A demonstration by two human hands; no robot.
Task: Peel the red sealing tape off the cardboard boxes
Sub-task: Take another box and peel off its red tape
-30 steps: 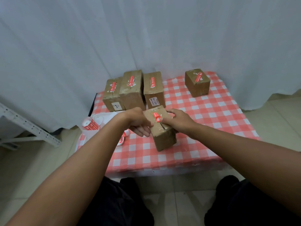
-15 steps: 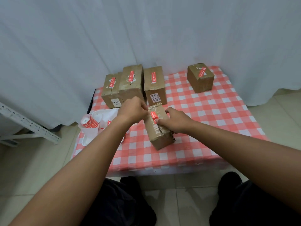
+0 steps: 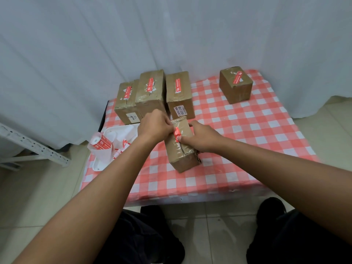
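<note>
Lying lengthwise away, tilted cardboard box (image 3: 182,147), both hands.

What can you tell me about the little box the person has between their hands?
The near box is small brown cardboard wrapped in glossy clear tape, lying askew on the checked tablecloth in front of three taller boxes. A short red tape strip sits on its top. The left hand pinches at the strip's far end; the right hand steadies the box, thumb by the strip.

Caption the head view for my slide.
Both hands work red tape on the nearest cardboard box; four taped boxes wait behind.
</note>
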